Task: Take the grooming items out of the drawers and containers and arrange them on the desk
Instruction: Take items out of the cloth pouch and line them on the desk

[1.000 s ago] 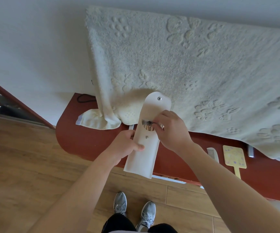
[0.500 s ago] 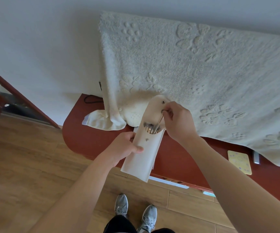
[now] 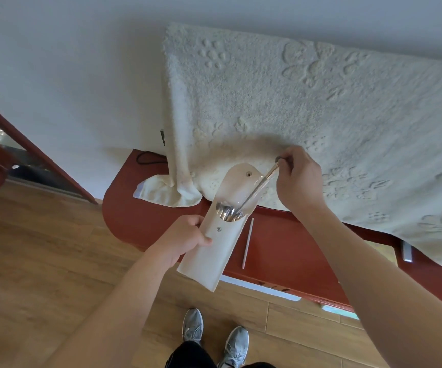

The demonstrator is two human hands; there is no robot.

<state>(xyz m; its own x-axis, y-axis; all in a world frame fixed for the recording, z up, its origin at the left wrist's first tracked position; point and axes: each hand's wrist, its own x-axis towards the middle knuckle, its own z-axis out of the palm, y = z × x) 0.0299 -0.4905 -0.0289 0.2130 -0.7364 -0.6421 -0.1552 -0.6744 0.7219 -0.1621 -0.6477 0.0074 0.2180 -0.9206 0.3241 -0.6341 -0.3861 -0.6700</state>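
above the desk edge, right hand pinches a tool half out of the pouch.

The metal tools sit half hidden in the pouch, and the blanket covers much of the desk.

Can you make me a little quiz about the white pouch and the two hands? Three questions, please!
1. True or false: the left hand holds the white pouch.
2. What does the right hand pinch? A) a comb B) a thin metal tool C) a toothbrush
3. Fill in: the thin white stick lies on the red ____.
Key: 1 true; 2 B; 3 desk.
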